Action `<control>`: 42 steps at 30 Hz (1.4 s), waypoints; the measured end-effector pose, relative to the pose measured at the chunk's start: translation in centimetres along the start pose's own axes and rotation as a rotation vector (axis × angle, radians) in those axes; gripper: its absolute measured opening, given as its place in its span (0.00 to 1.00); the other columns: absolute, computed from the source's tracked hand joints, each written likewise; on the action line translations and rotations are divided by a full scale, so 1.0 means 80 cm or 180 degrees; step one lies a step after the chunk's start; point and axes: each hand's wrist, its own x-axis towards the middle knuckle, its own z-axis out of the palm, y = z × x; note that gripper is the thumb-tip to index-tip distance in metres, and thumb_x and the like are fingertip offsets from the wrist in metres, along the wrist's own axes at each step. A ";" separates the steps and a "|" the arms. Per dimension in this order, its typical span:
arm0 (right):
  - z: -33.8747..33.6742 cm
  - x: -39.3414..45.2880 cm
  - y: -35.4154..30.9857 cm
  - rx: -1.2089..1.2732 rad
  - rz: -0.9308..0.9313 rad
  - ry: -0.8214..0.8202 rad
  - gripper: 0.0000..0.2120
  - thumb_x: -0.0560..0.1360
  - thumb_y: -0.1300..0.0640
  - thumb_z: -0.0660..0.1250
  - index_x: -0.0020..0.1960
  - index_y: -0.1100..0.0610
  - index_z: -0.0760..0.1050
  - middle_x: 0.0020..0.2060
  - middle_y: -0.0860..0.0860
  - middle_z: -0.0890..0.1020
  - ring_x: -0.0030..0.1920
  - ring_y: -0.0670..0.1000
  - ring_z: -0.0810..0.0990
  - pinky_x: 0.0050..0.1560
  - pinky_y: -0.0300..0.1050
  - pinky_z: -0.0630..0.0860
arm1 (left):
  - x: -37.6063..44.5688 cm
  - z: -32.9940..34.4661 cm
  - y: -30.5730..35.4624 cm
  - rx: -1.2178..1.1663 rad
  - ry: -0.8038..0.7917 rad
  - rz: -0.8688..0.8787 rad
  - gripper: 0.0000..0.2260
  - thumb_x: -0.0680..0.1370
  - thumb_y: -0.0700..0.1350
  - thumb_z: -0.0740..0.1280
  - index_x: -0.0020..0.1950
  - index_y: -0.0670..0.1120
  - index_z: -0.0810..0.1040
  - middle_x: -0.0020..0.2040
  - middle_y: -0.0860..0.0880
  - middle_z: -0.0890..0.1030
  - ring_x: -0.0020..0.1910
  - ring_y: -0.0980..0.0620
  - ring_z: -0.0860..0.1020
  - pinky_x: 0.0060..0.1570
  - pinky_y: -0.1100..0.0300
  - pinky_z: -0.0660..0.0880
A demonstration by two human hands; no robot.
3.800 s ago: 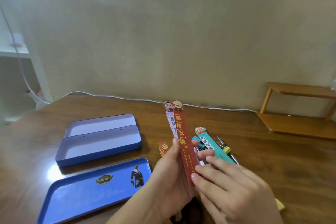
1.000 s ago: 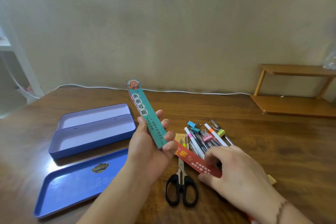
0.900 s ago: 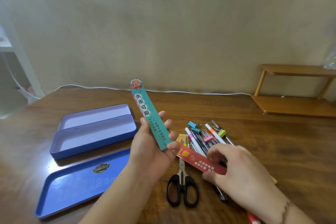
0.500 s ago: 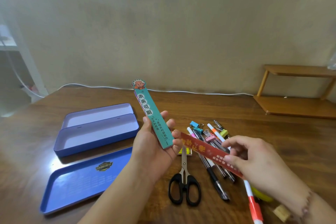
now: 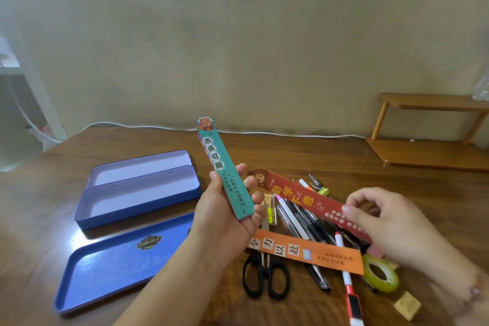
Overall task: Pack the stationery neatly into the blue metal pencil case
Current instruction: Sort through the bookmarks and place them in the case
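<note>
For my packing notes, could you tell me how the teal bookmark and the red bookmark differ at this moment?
The teal bookmark stands nearly upright in the left hand; the red bookmark slants low over the pens, pinched by the right hand. The teal one fronts a small stack; the red is single. Both are long card strips topped with a cartoon head.

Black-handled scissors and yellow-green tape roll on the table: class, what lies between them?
In the head view, between the black-handled scissors and the yellow-green tape roll lie a dark pen, the red-and-white marker and the orange bookmark across them.
</note>
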 end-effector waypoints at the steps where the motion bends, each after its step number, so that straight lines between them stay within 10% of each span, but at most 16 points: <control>1: -0.005 -0.001 0.000 0.0466 0.0003 0.0190 0.04 0.74 0.48 0.68 0.42 0.47 0.77 0.45 0.48 0.80 0.45 0.48 0.79 0.28 0.38 0.75 | 0.000 0.001 -0.002 0.0027 -0.0017 -0.0006 0.24 0.81 0.63 0.55 0.62 0.47 0.77 0.38 0.45 0.81 0.32 0.51 0.77 0.28 0.57 0.77; 7: 0.013 -0.025 -0.024 0.2893 0.0000 -0.0335 0.08 0.64 0.51 0.74 0.43 0.50 0.81 0.38 0.52 0.85 0.27 0.47 0.79 0.21 0.38 0.72 | -0.009 0.010 -0.027 0.0130 -0.0385 -0.0362 0.25 0.80 0.62 0.54 0.62 0.46 0.77 0.53 0.41 0.85 0.52 0.42 0.84 0.45 0.44 0.82; 13: 0.057 -0.036 -0.035 0.1952 -0.0541 -0.0153 0.11 0.62 0.48 0.76 0.43 0.42 0.79 0.39 0.44 0.85 0.27 0.52 0.83 0.25 0.42 0.79 | -0.013 0.005 -0.040 0.0429 -0.0947 -0.0695 0.33 0.78 0.64 0.51 0.55 0.39 0.83 0.56 0.38 0.82 0.54 0.38 0.81 0.49 0.39 0.78; 21: 0.063 -0.037 -0.021 -0.0608 -0.2022 0.0259 0.31 0.65 0.33 0.67 0.67 0.36 0.67 0.53 0.31 0.63 0.55 0.37 0.69 0.42 0.28 0.72 | -0.013 0.011 -0.031 0.0386 -0.0632 -0.0399 0.26 0.80 0.60 0.54 0.65 0.41 0.73 0.59 0.39 0.82 0.55 0.42 0.83 0.46 0.46 0.82; 28: 0.056 -0.036 -0.022 -0.0635 -0.2395 0.0735 0.24 0.68 0.35 0.61 0.60 0.44 0.77 0.53 0.40 0.72 0.54 0.43 0.69 0.45 0.43 0.79 | -0.012 0.002 -0.041 0.0504 -0.0827 -0.0767 0.27 0.79 0.63 0.55 0.63 0.44 0.77 0.54 0.42 0.84 0.52 0.42 0.83 0.52 0.40 0.80; 35: 0.058 -0.034 -0.022 -0.0727 -0.2685 0.1193 0.20 0.69 0.36 0.69 0.53 0.48 0.81 0.50 0.43 0.77 0.51 0.48 0.72 0.45 0.46 0.75 | -0.007 0.001 -0.047 0.0480 -0.0947 -0.0572 0.27 0.75 0.65 0.57 0.57 0.46 0.82 0.48 0.44 0.84 0.43 0.45 0.84 0.34 0.51 0.81; 42: 0.062 -0.038 -0.031 -0.0904 -0.3098 0.1440 0.10 0.71 0.47 0.71 0.49 0.51 0.83 0.49 0.47 0.83 0.50 0.56 0.78 0.47 0.51 0.73 | -0.008 0.004 -0.045 0.0205 -0.0908 -0.0469 0.28 0.77 0.64 0.55 0.64 0.45 0.76 0.50 0.43 0.83 0.51 0.44 0.82 0.47 0.50 0.81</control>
